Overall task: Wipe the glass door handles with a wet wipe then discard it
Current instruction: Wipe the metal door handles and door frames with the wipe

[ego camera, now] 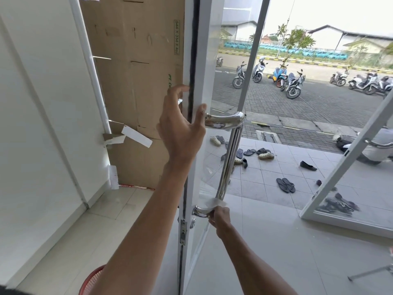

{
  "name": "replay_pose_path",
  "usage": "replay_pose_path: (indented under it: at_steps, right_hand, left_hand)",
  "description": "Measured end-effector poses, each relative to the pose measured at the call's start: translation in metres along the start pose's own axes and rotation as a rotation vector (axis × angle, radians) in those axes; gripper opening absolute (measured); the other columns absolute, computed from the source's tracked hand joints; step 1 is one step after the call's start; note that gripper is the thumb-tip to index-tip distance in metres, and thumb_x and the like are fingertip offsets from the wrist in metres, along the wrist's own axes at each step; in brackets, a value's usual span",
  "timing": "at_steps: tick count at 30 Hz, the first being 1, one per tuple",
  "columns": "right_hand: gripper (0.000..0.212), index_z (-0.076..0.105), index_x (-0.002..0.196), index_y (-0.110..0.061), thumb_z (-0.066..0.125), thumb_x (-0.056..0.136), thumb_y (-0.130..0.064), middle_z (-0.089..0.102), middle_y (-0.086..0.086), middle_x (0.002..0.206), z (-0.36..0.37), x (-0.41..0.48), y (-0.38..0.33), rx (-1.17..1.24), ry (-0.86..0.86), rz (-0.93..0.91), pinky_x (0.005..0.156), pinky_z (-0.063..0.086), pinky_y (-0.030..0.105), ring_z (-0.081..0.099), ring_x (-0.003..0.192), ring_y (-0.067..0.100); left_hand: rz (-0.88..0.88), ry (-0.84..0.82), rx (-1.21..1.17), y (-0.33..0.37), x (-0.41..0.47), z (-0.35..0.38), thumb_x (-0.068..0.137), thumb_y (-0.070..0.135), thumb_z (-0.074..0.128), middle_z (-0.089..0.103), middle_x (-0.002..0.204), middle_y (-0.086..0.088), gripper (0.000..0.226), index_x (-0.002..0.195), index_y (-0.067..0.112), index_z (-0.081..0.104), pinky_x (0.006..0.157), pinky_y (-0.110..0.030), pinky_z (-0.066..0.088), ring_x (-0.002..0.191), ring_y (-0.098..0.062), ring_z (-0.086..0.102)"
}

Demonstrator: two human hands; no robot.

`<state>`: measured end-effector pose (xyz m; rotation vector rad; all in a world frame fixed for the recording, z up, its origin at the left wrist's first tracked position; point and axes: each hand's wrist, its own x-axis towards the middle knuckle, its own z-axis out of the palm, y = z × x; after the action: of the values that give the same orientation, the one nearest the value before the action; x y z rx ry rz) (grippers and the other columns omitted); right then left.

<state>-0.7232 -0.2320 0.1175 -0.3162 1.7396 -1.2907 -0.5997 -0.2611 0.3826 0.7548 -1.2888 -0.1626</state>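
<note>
A white-framed glass door (201, 60) stands edge-on in front of me with a long chrome pull handle (230, 150) on its right face. My right hand (220, 218) pinches a white wet wipe (214, 202) against the handle's lower bend. My left hand (182, 126) is up at the door's edge with fingers spread, thumb on the frame beside the handle's top mount, fingers reaching round the far side. It holds nothing loose.
Flattened cardboard (138, 81) covers the panel to the left. A red basket (93, 282) sits at the floor by my left arm. A second open door leaf (348, 158) with its own handle stands right. Sandals and shoes (263, 154) lie scattered on the tiled porch.
</note>
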Motion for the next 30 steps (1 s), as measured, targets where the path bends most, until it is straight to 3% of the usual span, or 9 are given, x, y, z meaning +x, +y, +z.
replay_pose_path:
  at_steps: [4, 8, 11, 13, 16, 19, 25, 28, 30]
  right_hand:
    - [0.027, 0.058, 0.075, -0.004, 0.036, 0.091, -0.003, 0.064, 0.009, 0.082, -0.01, -0.008, 0.01, 0.026, -0.037, 0.02, 0.071, 0.037, 0.031, 0.063, 0.075, 0.021]
    - [0.017, 0.058, 0.08, -0.007, 0.044, 0.09, -0.006, 0.065, 0.007, 0.086, -0.018, -0.009, 0.015, 0.121, -0.087, 0.098, 0.087, 0.037, 0.036, 0.062, 0.087, 0.022]
    - [0.014, 0.058, 0.079, -0.004, 0.049, 0.089, -0.005, 0.061, 0.012, 0.072, -0.02, -0.001, 0.007, 0.118, -0.112, 0.094, 0.065, 0.042, 0.027, 0.057, 0.054, 0.016]
    - [0.018, 0.052, 0.068, -0.002, 0.049, 0.083, 0.006, 0.047, 0.01, 0.054, -0.022, 0.007, -0.006, 0.058, -0.044, 0.044, 0.039, 0.026, 0.018, 0.036, 0.034, 0.011]
    - [0.028, 0.042, 0.059, -0.009, 0.046, 0.076, 0.013, 0.034, 0.003, 0.054, -0.026, 0.013, -0.022, -0.03, 0.045, -0.017, 0.039, 0.019, 0.02, 0.028, 0.044, 0.011]
    - [0.03, 0.047, 0.051, -0.012, 0.048, 0.074, 0.008, 0.043, 0.007, 0.058, -0.026, 0.016, -0.019, -0.064, 0.04, -0.021, 0.049, 0.025, 0.024, 0.037, 0.054, 0.017]
    - [0.015, 0.058, 0.1, -0.008, 0.049, 0.096, -0.02, 0.064, 0.008, 0.091, -0.021, 0.007, 0.008, 0.182, -0.156, 0.151, 0.086, 0.04, 0.037, 0.062, 0.085, 0.021]
    - [0.019, 0.063, 0.097, -0.007, 0.055, 0.097, -0.024, 0.064, 0.01, 0.086, -0.022, 0.002, 0.009, 0.284, -0.26, 0.16, 0.08, 0.046, 0.033, 0.061, 0.076, 0.022]
    - [0.013, 0.065, 0.098, 0.0, 0.056, 0.093, -0.008, 0.061, 0.014, 0.08, -0.021, 0.005, 0.002, 0.27, -0.203, 0.123, 0.067, 0.049, 0.028, 0.058, 0.066, 0.022]
  left_hand:
    - [0.0, 0.005, -0.008, -0.001, -0.002, 0.003, 0.079, 0.027, 0.079, 0.068, 0.102, 0.007, 0.042, 0.113, 0.011, 0.06, 0.073, -0.029, 0.054, 0.088, -0.008, 0.063]
    - [0.001, 0.005, -0.014, -0.001, -0.004, 0.004, 0.08, 0.028, 0.079, 0.068, 0.103, 0.007, 0.042, 0.114, 0.011, 0.06, 0.073, -0.033, 0.056, 0.089, -0.01, 0.064]
    - [-0.001, 0.001, -0.029, -0.002, -0.004, 0.005, 0.082, 0.03, 0.079, 0.068, 0.104, 0.006, 0.042, 0.115, 0.012, 0.059, 0.071, -0.037, 0.057, 0.088, -0.011, 0.066]
    - [0.005, 0.008, -0.022, -0.001, -0.004, 0.005, 0.082, 0.029, 0.08, 0.069, 0.104, 0.006, 0.042, 0.114, 0.011, 0.06, 0.072, -0.036, 0.057, 0.088, -0.01, 0.065]
    - [0.013, 0.011, -0.016, 0.0, -0.003, 0.004, 0.082, 0.027, 0.08, 0.069, 0.105, 0.005, 0.042, 0.114, 0.009, 0.06, 0.074, -0.032, 0.057, 0.089, -0.008, 0.065]
    - [0.014, 0.01, -0.01, -0.001, -0.002, 0.004, 0.081, 0.027, 0.08, 0.069, 0.106, 0.005, 0.042, 0.114, 0.009, 0.06, 0.076, -0.029, 0.057, 0.092, -0.007, 0.064]
    - [0.011, 0.015, -0.024, -0.003, -0.001, 0.002, 0.082, 0.027, 0.079, 0.069, 0.107, 0.007, 0.042, 0.115, 0.013, 0.059, 0.078, -0.029, 0.058, 0.095, -0.008, 0.065]
    - [0.009, 0.02, -0.034, -0.003, -0.001, 0.003, 0.082, 0.027, 0.079, 0.07, 0.107, 0.006, 0.041, 0.115, 0.012, 0.059, 0.079, -0.027, 0.057, 0.095, -0.008, 0.066]
    - [0.009, 0.02, -0.038, -0.004, 0.0, 0.003, 0.082, 0.027, 0.079, 0.07, 0.106, 0.006, 0.041, 0.114, 0.011, 0.059, 0.079, -0.022, 0.056, 0.094, -0.008, 0.067]
